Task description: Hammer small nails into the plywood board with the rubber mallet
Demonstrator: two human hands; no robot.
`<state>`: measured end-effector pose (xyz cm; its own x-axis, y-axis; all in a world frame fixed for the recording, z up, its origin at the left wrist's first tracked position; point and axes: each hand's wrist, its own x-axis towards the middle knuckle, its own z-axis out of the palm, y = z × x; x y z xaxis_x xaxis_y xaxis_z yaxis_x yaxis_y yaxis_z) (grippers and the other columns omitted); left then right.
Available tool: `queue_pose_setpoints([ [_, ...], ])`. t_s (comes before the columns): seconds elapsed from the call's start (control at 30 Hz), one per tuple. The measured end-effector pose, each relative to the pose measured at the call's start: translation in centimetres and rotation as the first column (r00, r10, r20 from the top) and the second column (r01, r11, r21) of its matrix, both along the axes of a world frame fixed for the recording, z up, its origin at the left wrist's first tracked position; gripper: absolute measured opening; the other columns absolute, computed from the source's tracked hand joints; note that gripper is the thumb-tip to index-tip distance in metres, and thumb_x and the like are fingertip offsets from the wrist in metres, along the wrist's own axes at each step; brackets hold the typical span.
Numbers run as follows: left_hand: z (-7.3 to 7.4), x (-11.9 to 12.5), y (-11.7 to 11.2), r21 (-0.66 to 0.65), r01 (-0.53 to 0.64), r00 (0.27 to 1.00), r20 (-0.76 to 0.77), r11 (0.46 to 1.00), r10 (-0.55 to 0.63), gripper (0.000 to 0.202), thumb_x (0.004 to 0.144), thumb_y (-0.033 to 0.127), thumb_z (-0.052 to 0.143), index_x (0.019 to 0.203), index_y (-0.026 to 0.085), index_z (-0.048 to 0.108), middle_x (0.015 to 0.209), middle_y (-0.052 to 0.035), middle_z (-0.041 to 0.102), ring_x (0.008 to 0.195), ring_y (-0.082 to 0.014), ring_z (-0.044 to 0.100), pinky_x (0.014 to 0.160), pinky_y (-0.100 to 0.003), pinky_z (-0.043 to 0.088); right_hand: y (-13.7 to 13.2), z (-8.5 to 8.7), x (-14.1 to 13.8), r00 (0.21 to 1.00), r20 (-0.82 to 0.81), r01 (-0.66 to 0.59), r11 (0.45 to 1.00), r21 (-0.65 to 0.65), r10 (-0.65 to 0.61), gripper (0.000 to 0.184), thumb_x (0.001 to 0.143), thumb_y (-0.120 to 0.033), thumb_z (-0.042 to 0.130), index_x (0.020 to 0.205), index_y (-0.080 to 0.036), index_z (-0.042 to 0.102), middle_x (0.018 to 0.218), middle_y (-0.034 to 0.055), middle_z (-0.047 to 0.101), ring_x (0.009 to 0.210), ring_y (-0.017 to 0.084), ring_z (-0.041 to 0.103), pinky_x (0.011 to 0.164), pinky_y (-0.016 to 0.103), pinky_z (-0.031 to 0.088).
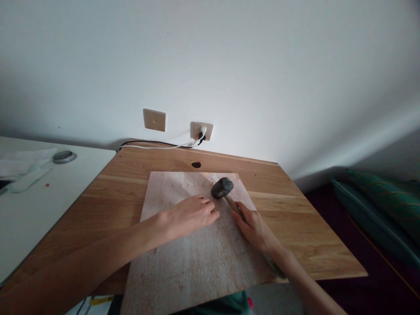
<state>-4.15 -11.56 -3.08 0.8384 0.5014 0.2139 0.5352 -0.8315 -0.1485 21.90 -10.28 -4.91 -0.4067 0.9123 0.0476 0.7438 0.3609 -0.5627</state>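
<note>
My right hand point(252, 225) is wrapped round the wooden handle of a rubber mallet point(223, 188). Its black head is over the upper right part of a pale, worn wooden board point(197, 262). Just left of the mallet head, my left hand point(197, 212) is over the board with its fingers curled in. Whatever those fingers might hold is hidden beneath them. A short row of small nails point(204, 183) stands along the board's far edge, beyond my left hand. Small dark dots in the same row could be nails or holes.
Beneath the board is a brown wooden desk point(282, 210) with a round cable hole point(196, 165). Cables run along its back to a wall socket point(201, 131). To the left, a white table point(75, 183) holds a roll of tape point(63, 157). Green cushions point(380, 214) lie at right.
</note>
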Motion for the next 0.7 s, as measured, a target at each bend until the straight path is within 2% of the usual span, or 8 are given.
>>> queue_pose_setpoints([
  [0.1,0.3,-2.1,1.9,-0.155,-0.046,0.995,0.085,0.987,0.059,0.016,0.088,0.002,0.067,0.091,0.018,0.069,0.092,-0.0052,0.074,0.083,-0.021,0.072,0.073,-0.032,0.05,0.0,0.0,0.1,1.0,0.004,0.003,1.0,0.001,-0.003,0.028,0.105,-0.046,0.044,0.1,-0.023,0.06,0.079,0.0065,0.072,0.074,0.027,0.068,0.068,0.035,0.04],
  [0.17,0.7,-3.9,3.7,-0.3,-0.084,0.967,0.205,0.95,0.15,0.017,0.084,0.002,0.067,0.086,0.019,0.067,0.091,-0.0028,0.072,0.08,-0.0178,0.07,0.072,-0.029,0.047,0.0,0.1,0.1,1.0,0.008,0.004,1.0,0.002,-0.004,0.028,0.106,-0.045,0.045,0.098,-0.023,0.06,0.078,0.0063,0.071,0.073,0.027,0.067,0.068,0.035,0.039],
  [0.27,0.9,-6.8,6.3,-0.46,-0.121,0.866,0.385,0.88,0.32,0.014,0.083,0.005,0.066,0.086,0.019,0.065,0.087,-0.0003,0.072,0.078,-0.0157,0.067,0.074,-0.027,0.046,0.0,0.2,0.0,1.0,0.008,0.001,1.0,-0.002,-0.001,0.028,0.106,-0.045,0.044,0.096,-0.024,0.059,0.077,0.0052,0.07,0.072,0.026,0.066,0.068,0.035,0.039],
  [0.33,0.6,-8.3,7.4,-0.512,-0.152,0.824,0.406,0.845,0.395,0.014,0.081,0.006,0.065,0.087,0.018,0.066,0.085,0.0,0.072,0.078,-0.0156,0.067,0.074,-0.026,0.044,0.0,0.3,0.0,1.0,0.008,0.0,1.0,-0.007,0.0,0.027,0.106,-0.045,0.044,0.096,-0.024,0.059,0.076,0.0045,0.07,0.073,0.026,0.067,0.068,0.035,0.039],
  [0.43,-0.1,-9.8,8.1,-0.529,-0.201,0.86,0.307,0.825,0.407,0.015,0.079,0.005,0.063,0.083,0.018,0.067,0.085,-0.0006,0.072,0.076,-0.0155,0.064,0.072,-0.026,0.041,0.0,0.2,0.0,1.0,0.009,-0.001,1.0,-0.017,0.001,0.027,0.106,-0.045,0.044,0.096,-0.025,0.058,0.075,0.0038,0.069,0.074,0.026,0.067,0.067,0.034,0.039],
  [0.53,-0.2,-10.3,8.1,-0.497,-0.243,0.894,0.218,0.833,0.391,0.015,0.078,0.004,0.061,0.078,0.019,0.066,0.084,-0.0011,0.07,0.074,-0.0159,0.062,0.071,-0.027,0.039,0.0,0.1,0.1,1.0,0.012,0.005,1.0,-0.021,-0.005,0.027,0.106,-0.045,0.043,0.097,-0.025,0.058,0.076,0.0038,0.069,0.074,0.026,0.068,0.067,0.034,0.039],
  [0.7,0.5,-9.9,7.6,-0.444,-0.235,0.899,0.239,0.865,0.367,0.017,0.077,0.004,0.06,0.079,0.02,0.065,0.082,0.0,0.068,0.072,-0.0155,0.06,0.068,-0.027,0.037,0.1,0.2,0.1,1.0,0.015,0.011,1.0,-0.014,-0.01,0.027,0.105,-0.046,0.044,0.097,-0.025,0.06,0.076,0.0036,0.069,0.072,0.025,0.067,0.067,0.034,0.04],
])
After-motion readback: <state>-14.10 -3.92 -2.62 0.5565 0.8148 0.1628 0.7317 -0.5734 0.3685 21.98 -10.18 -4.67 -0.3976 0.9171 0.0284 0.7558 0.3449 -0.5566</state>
